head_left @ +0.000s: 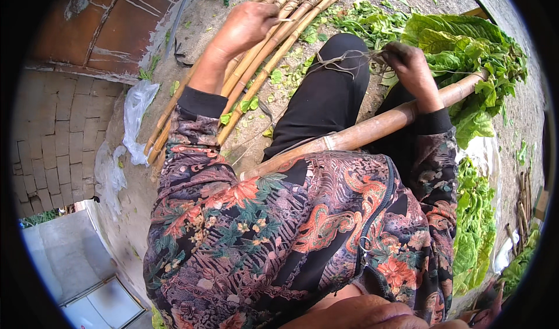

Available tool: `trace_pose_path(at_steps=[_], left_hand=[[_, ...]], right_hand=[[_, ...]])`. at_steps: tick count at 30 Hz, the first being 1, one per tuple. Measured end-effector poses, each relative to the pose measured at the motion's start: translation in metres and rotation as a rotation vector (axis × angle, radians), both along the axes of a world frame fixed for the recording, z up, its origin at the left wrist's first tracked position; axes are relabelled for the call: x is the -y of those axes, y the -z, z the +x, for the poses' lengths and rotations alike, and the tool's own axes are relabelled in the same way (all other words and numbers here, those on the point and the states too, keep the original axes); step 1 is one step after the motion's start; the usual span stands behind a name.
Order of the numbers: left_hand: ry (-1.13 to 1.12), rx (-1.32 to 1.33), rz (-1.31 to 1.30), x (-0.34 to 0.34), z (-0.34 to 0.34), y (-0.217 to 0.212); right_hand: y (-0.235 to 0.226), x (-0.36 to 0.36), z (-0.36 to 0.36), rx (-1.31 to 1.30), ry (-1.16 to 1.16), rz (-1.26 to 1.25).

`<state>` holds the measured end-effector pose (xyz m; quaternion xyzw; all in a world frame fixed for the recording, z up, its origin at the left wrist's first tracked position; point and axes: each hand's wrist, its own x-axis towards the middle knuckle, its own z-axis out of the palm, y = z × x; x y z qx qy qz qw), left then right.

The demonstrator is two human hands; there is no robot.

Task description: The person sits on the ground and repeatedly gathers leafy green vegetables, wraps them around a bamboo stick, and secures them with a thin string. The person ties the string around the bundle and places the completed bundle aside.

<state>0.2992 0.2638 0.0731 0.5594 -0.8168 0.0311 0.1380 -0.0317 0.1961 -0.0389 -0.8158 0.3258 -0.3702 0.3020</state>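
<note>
A thick bamboo pole (pixel 372 125) lies slantwise across my lap, its far right end among large green leaves (pixel 466 43). Thin twine (pixel 343 64) loops over my knee and runs up to my right hand (pixel 407 67), whose fingers are closed on it just above the pole. Raised at the upper left, my left hand (pixel 247 26) is pinched closed. A short pale tip sticks out of its fingers, too small to name. Behind that hand a row of bamboo poles (pixel 273 61) rests on the ground.
Loose leaves (pixel 372 23) are scattered over the dirt ahead. More leaves (pixel 473 230) lie on white sheeting at my right, near thin sticks (pixel 524 201). To the left are crumpled clear plastic (pixel 138 116), a brick surface (pixel 55 137) and a rusty brown panel (pixel 116 26).
</note>
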Motion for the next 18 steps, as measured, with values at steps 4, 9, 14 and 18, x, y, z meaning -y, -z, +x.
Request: trace_pose_path(at_steps=[4,9,14,18], left_hand=[[-0.605,0.244,-0.030,-0.034,0.173,0.016],[-0.588,0.276,0.268,-0.023,0.099,0.049],[-0.226,0.096,0.155,0.005,-0.003,0.065],[0.111,-0.243,-0.188,0.022,-0.087,0.066]], right_hand=[[-0.011,-0.002,0.009,0.295,-0.038,0.531],[-0.011,0.008,0.004,0.384,-0.063,0.606],[-0.009,0.008,0.004,0.408,-0.053,0.639],[-0.011,0.009,0.002,0.357,-0.047,0.664]])
